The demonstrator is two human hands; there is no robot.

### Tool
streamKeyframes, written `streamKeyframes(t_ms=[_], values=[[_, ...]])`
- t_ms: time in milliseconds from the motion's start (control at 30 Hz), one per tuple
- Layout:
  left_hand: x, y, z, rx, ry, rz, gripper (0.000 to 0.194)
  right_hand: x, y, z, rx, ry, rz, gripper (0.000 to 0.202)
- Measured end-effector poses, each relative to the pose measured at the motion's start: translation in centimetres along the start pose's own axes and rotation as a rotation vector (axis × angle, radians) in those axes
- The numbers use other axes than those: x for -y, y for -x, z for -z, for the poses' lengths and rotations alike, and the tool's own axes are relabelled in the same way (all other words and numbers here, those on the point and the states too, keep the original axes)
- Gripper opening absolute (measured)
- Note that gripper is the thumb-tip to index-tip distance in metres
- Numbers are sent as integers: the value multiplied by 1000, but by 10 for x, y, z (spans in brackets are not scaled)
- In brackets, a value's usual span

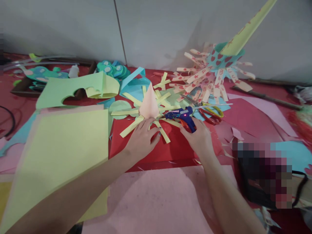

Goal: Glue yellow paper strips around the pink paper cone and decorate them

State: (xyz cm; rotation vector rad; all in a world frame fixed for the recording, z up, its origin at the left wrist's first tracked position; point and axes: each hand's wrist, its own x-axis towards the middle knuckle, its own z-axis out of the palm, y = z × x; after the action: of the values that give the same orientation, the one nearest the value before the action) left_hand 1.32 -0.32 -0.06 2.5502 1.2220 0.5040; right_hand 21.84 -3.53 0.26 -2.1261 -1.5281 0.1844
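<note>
A pale pink paper cone stands upright amid yellow paper strips that spread outward from its base. My left hand is at the front of that base, its fingers closed on the cone's lower edge and thumb near a strip. In my right hand is a blue glue gun, gripped by its handle. The gun's nozzle points left at the base of the cone, close to my left fingertips. A clear glue stick juts from its rear. Red paper lies beneath.
Yellow sheets are stacked at left, below a green cutout sheet. Scissors with red and yellow handles lie behind the gun. A decorated paper piece with a tall cone leans near the wall. A dark bag sits right.
</note>
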Motion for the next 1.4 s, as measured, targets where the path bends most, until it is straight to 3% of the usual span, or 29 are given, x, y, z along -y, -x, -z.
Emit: streamKeyframes(t_ms=[500,967,1267,1400], values=[[6,-4,-2,-33,17,-87,28,-1,-1,-1,3,11,-6,44],[6,-1,-2,9,27,-15,24,-1,-1,0,5,4,-1,45],[9,-2,-4,-62,-32,-108,26,0,-1,1,19,11,-9,45],[8,-1,-3,-75,-52,-79,25,0,-1,0,6,10,-9,44]])
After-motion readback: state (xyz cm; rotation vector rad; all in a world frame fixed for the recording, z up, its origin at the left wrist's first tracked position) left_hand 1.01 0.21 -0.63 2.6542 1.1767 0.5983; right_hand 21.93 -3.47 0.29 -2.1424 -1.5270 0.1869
